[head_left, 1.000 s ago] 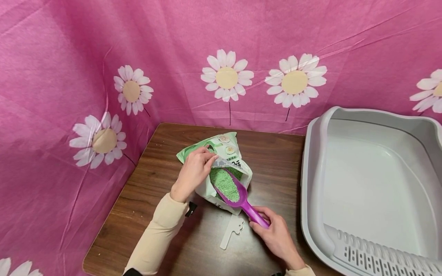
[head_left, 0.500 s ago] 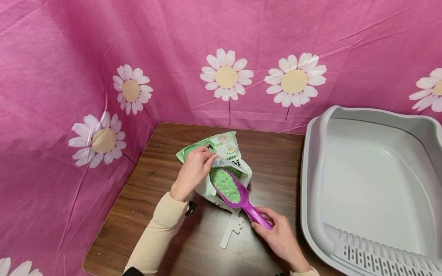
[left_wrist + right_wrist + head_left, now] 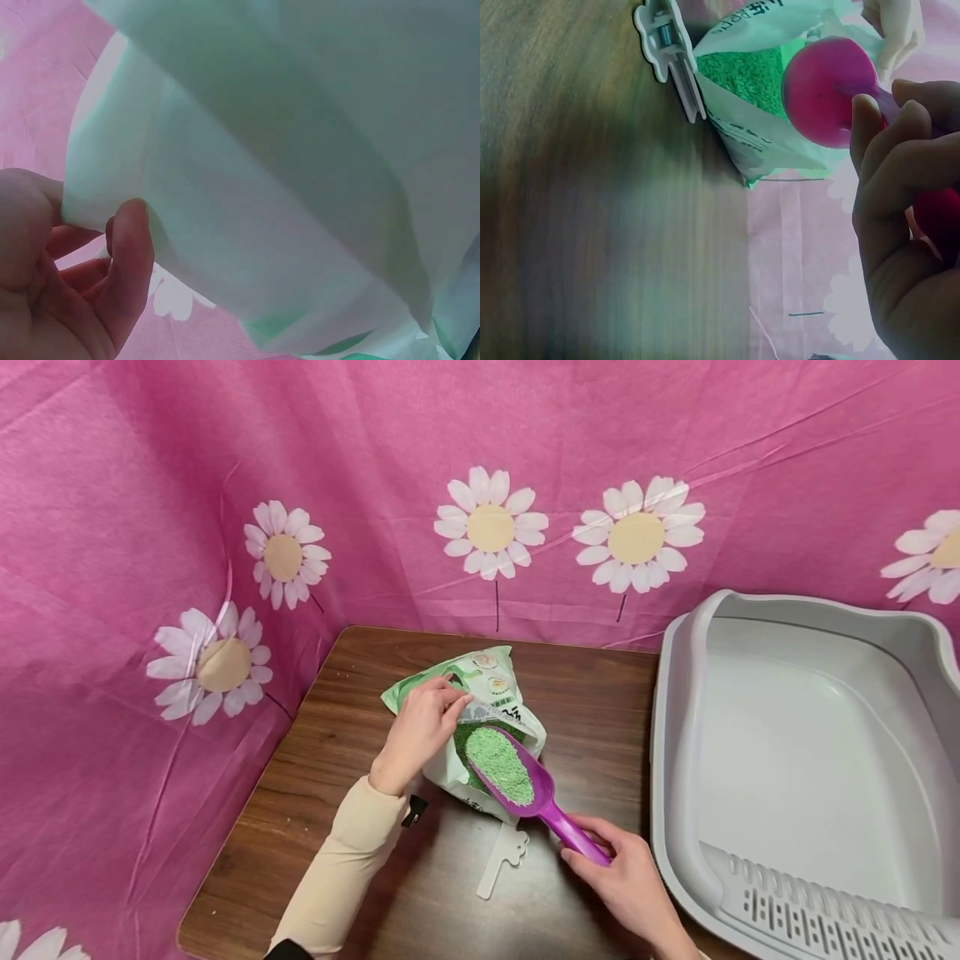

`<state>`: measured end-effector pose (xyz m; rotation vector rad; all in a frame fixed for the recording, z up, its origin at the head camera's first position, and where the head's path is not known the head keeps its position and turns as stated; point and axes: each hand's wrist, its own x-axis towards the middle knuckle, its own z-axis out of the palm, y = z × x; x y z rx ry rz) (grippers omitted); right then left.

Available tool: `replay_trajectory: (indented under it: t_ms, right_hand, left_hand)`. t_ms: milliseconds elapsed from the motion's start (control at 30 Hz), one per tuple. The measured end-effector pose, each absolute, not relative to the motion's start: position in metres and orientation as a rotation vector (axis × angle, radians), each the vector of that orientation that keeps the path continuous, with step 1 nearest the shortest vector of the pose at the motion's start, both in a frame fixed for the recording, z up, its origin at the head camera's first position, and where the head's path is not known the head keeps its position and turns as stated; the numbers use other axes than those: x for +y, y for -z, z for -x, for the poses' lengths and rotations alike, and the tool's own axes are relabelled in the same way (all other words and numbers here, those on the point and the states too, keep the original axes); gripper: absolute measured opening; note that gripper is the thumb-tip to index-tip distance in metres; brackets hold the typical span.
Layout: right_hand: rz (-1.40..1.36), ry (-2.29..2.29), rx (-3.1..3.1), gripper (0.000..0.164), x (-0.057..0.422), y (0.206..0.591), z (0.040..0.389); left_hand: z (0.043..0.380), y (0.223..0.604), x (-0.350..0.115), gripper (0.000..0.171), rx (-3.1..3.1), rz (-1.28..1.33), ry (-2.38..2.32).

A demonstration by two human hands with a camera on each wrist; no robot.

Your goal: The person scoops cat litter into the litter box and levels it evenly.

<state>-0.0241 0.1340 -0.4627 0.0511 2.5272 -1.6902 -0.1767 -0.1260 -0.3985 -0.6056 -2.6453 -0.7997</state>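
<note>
One scoop (image 3: 543, 787), heaped with pellets (image 3: 499, 766), over the open bag (image 3: 446, 768); presumably stiff, light, front-heavy, apt to spill; best held by its handle (image 3: 574, 838), which the right hand (image 3: 632, 883) grips, the left hand (image 3: 420, 728) pinching the limp bag.

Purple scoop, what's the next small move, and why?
Probably raise the purple scoop, kept level, clear of the open bag: green pellets are heaped in it, the right hand grips its handle, and the left hand holds the bag's edge.
</note>
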Motion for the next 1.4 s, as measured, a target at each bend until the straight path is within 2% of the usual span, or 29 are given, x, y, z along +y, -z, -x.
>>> replay_trajectory:
  t_ms: [1400]
  right_hand:
    - [-0.009, 1.613, 2.583, 0.036, 0.160, 0.428, 0.009]
  left_hand:
    - [0.179, 0.402, -0.127, 0.021, -2.649, 0.585, 0.802]
